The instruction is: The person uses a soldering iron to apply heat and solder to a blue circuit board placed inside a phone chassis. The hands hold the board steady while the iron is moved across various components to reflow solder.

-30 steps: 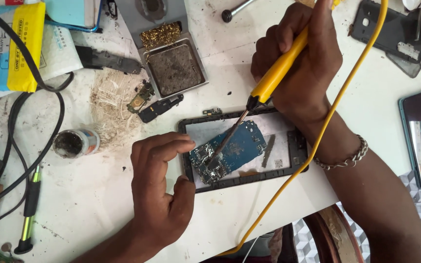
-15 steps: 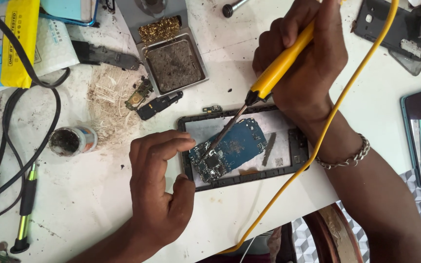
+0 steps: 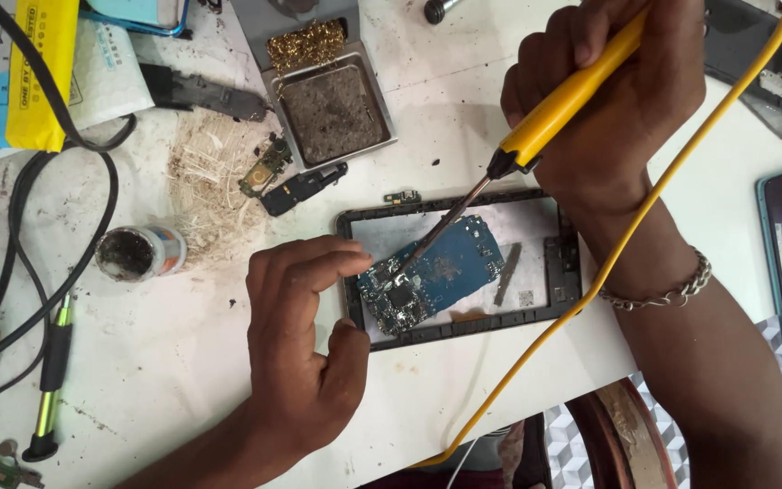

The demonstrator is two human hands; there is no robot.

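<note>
While the left hand (image 3: 296, 362) is pressing its fingers (image 3: 337, 267) down on the blue circuit board (image 3: 436, 276), the right hand (image 3: 604, 100) is gripping a yellow soldering iron (image 3: 554, 113), tip touching the board just beside those fingers. Beyond them, a dirty sponge tray (image 3: 332, 109) is sitting on the surface (image 3: 183, 380).

A blue circuit board (image 3: 436, 276) lies tilted inside a black phone frame (image 3: 463, 330); the yellow soldering iron (image 3: 565, 100) slants down, tip touching the board.

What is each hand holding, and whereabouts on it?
The right hand grips a yellow-handled soldering iron around its handle. The left hand holds nothing; its fingers press the edge of the blue circuit board.
</note>
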